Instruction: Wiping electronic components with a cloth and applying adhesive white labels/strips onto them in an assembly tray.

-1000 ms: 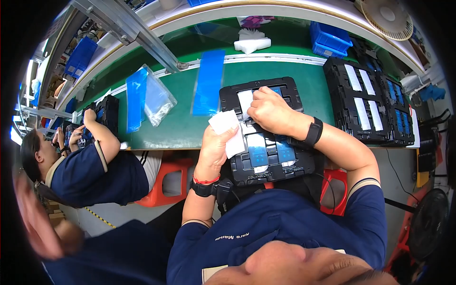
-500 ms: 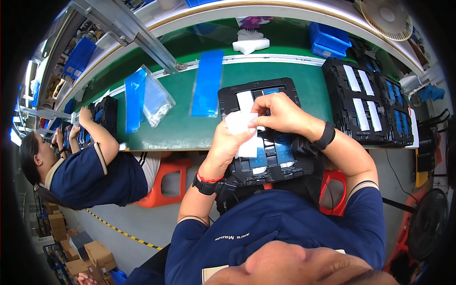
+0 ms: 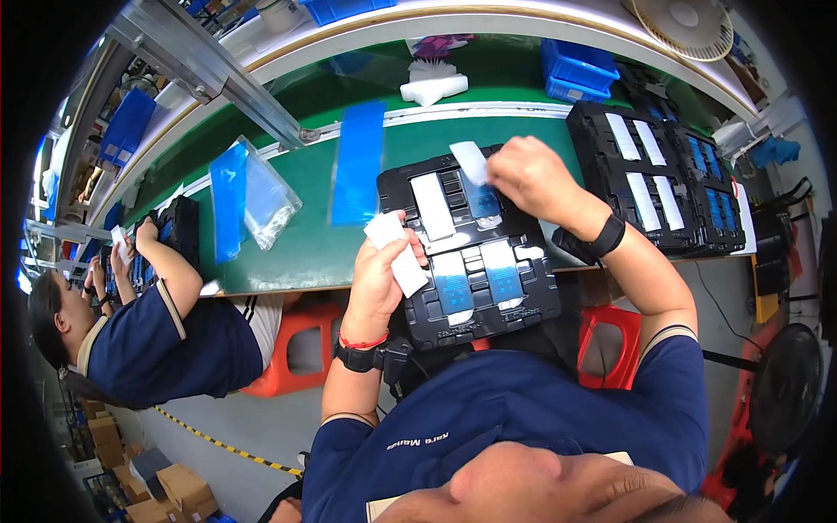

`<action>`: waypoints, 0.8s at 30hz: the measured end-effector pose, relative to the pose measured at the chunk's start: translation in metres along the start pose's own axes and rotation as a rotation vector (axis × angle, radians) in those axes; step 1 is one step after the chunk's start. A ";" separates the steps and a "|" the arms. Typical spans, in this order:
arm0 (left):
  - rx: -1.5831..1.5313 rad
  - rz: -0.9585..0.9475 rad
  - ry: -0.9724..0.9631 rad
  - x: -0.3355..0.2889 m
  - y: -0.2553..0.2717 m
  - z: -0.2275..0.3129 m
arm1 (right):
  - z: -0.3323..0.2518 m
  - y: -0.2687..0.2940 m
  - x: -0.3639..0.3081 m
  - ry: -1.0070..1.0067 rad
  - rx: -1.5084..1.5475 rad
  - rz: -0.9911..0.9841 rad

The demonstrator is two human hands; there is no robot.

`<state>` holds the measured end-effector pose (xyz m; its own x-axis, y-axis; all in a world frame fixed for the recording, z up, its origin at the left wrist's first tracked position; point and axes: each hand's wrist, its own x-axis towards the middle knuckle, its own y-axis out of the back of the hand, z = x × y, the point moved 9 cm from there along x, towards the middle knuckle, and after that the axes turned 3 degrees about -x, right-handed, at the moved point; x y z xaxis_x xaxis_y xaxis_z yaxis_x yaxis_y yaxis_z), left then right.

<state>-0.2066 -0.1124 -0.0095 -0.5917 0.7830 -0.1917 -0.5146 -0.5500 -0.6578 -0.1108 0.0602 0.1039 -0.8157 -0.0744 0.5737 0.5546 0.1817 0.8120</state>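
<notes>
A black plastic tray (image 3: 542, 301) lies before me, its near edge over the table's front edge. A white strip (image 3: 432, 207) covers the far left slot. Blue film-faced flat pieces (image 3: 500, 272) show in the two near slots. My left hand (image 3: 375, 277), at the tray's left edge, is closed on several white strips (image 3: 397, 254). Above the far right slot, where another blue piece (image 3: 482, 202) shows, my right hand (image 3: 534, 179) pinches a single white strip (image 3: 469, 162) by its edge. That strip hangs tilted, its far end raised.
Blue film sheets (image 3: 357, 166) and a clear plastic bag (image 3: 270, 205) lie on the green table (image 3: 305, 253). Stacked black trays (image 3: 602, 187) stand at the right. Blue bins (image 3: 580, 70) and a white foam piece (image 3: 433, 87) sit behind. A co-worker (image 3: 157, 331) sits at the left.
My hands have parted. The right has moved away to the far right slot with one strip, while the left has drawn left with the rest. The tray's slots show more now.
</notes>
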 end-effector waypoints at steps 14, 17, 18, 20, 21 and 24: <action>0.110 -0.006 -0.002 -0.004 -0.015 -0.002 | -0.021 -0.026 -0.021 0.073 0.021 -0.188; 0.125 -0.012 0.009 -0.004 -0.021 -0.003 | -0.021 -0.027 -0.021 0.058 0.014 -0.195; 0.126 -0.012 0.009 -0.004 -0.022 -0.003 | -0.021 -0.028 -0.020 0.052 0.001 -0.197; 0.134 -0.019 0.002 -0.005 -0.024 -0.002 | -0.021 -0.029 -0.020 0.047 -0.011 -0.198; 0.135 -0.019 0.002 -0.005 -0.025 -0.002 | -0.020 -0.030 -0.020 0.037 -0.012 -0.202; 0.147 -0.002 0.012 -0.006 -0.024 -0.003 | -0.020 -0.031 -0.020 0.025 -0.012 -0.219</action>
<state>-0.1891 -0.1031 0.0050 -0.5832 0.7874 -0.1998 -0.6018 -0.5840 -0.5447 -0.1079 0.0366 0.0696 -0.9125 -0.1348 0.3861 0.3670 0.1468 0.9186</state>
